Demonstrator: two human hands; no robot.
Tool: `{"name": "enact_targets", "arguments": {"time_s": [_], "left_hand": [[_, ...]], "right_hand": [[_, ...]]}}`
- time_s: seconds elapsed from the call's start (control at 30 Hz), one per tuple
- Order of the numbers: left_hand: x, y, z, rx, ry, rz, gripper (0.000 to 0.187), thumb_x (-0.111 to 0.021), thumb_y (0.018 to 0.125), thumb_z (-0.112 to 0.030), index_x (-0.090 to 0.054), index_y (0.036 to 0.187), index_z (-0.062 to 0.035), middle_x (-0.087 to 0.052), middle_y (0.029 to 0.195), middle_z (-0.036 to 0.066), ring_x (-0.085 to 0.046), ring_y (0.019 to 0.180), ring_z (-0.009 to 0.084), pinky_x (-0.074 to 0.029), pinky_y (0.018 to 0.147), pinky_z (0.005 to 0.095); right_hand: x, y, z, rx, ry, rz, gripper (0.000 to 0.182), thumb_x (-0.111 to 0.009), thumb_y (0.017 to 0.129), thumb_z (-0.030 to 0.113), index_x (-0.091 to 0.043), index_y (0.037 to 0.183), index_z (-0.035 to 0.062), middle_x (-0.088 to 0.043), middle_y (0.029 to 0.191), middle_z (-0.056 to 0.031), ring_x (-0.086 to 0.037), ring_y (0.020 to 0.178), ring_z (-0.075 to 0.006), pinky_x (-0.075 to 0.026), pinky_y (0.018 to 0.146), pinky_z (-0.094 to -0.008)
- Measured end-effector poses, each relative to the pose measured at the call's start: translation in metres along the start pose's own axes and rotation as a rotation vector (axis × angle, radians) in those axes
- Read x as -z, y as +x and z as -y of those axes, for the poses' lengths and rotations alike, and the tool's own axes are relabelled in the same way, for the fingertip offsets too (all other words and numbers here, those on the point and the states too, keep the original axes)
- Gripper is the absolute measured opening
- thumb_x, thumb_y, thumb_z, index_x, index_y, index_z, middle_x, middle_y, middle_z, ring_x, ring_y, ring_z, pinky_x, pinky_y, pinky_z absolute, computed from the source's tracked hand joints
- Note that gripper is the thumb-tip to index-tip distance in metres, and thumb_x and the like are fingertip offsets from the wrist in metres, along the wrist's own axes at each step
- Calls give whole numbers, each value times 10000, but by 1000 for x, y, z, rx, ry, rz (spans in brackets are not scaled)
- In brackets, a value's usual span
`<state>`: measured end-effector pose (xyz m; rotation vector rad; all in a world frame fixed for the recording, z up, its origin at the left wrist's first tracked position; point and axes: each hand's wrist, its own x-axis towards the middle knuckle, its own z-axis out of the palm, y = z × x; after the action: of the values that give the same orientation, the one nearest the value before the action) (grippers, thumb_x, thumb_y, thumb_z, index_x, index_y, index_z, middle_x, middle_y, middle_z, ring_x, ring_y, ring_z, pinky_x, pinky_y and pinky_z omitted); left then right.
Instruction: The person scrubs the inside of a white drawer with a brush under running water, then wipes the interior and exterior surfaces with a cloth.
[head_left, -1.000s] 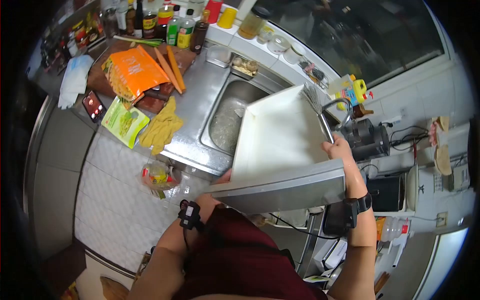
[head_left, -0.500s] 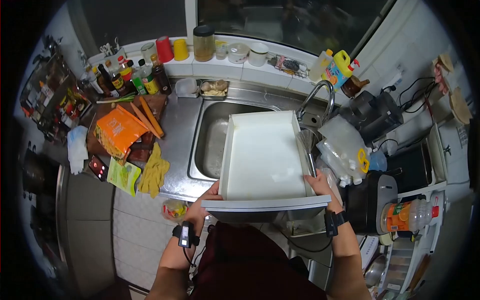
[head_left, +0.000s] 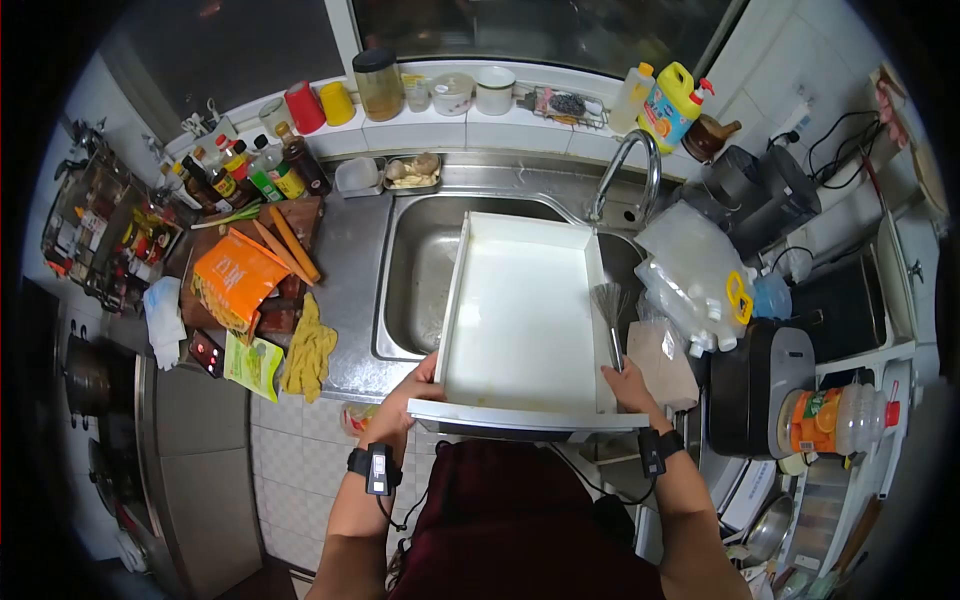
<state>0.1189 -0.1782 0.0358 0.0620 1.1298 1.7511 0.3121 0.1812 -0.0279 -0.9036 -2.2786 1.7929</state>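
Note:
A white drawer [head_left: 520,310] with a grey front panel rests over the steel sink [head_left: 415,270], its front edge towards me. My left hand [head_left: 405,400] grips the drawer's near left corner. At the near right side, my right hand [head_left: 632,388] is closed around the handle of a wire whisk [head_left: 610,310] and is also against the drawer's side wall. The whisk's wires point away from me, over the drawer's right wall. Some fingers of both hands are hidden by the drawer.
The faucet [head_left: 650,165] stands behind the sink. Left are carrots [head_left: 290,243], an orange bag [head_left: 238,275] and a yellow glove [head_left: 310,348]. Plastic bags [head_left: 690,265], a black appliance [head_left: 750,385] and a juice bottle [head_left: 835,420] are on the right. Jars line the sill.
The view has shifted a little. The drawer has turned slightly, and more of the sink's right basin shows. The whisk now stands out more clearly in my right hand.

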Motion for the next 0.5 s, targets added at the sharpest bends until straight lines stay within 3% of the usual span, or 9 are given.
{"name": "enact_targets", "arguments": {"time_s": [0.07, 0.13, 0.23, 0.27, 0.3, 0.43, 0.47, 0.5], "left_hand": [[3, 8, 4, 12, 10, -6, 784, -528, 606, 131, -442, 1366, -43, -627, 1142, 54, -621, 990, 125, -498, 791, 227], [0, 11, -1, 1, 38, -24, 767, -528, 614, 135, -447, 1357, -36, -626, 1148, 58, -622, 989, 131, -493, 805, 225], [5, 22, -7, -62, 9, 147, 736, -507, 646, 143, -438, 1358, -30, -615, 1163, 73, -638, 931, 125, -508, 759, 233], [5, 20, -9, -27, 29, 111, 751, -510, 657, 138, -404, 1381, -30, -608, 1172, 79, -637, 912, 116, -512, 741, 236], [30, 31, 6, -24, 58, 178, 762, -520, 668, 132, -374, 1399, -30, -609, 1167, 80, -631, 917, 112, -511, 762, 244], [14, 11, -3, -61, -24, 158, 735, -535, 713, 121, -355, 1409, -30, -594, 1193, 96, -623, 970, 139, -507, 819, 269], [31, 28, 14, -88, -72, 230, 736, -532, 723, 125, -345, 1416, -41, -575, 1225, 106, -620, 996, 163, -506, 835, 280], [30, 31, 17, -82, -176, 201, 750, -508, 685, 134, -371, 1405, -29, -632, 1117, 86, -652, 833, 119, -531, 699, 249]], "right_hand": [[5, 8, -26, -11, 50, 5, 238, -638, 867, 183, -586, 983, -18, -610, 753, -29, -532, 686, -88, -454, 613, -272], [10, 8, -20, -21, -134, -13, 248, -634, 865, 187, -585, 986, -23, -622, 758, -53, -547, 691, -108, -459, 621, -286], [10, 3, -1, -60, -317, -51, 253, -626, 860, 194, -587, 978, -26, -623, 740, -80, -561, 684, -139, -467, 626, -314], [11, 5, 2, -71, -382, -50, 253, -624, 862, 196, -587, 977, -26, -623, 737, -80, -561, 681, -139, -467, 626, -315], [11, 9, 6, -77, -449, -45, 252, -622, 863, 197, -587, 976, -25, -622, 735, -81, -560, 678, -139, -468, 625, -317], [3, 2, 15, -58, -194, -62, 255, -597, 885, 182, -580, 1001, -45, -640, 809, -66, -575, 715, -125, -475, 642, -294], [2, -4, 27, -31, -298, -44, 257, -593, 890, 174, -577, 1015, -50, -646, 849, -65, -582, 738, -119, -477, 659, -278], [0, -4, 27, -36, -280, -43, 255, -593, 891, 173, -577, 1017, -48, -648, 854, -66, -583, 739, -118, -476, 662, -275]]}}
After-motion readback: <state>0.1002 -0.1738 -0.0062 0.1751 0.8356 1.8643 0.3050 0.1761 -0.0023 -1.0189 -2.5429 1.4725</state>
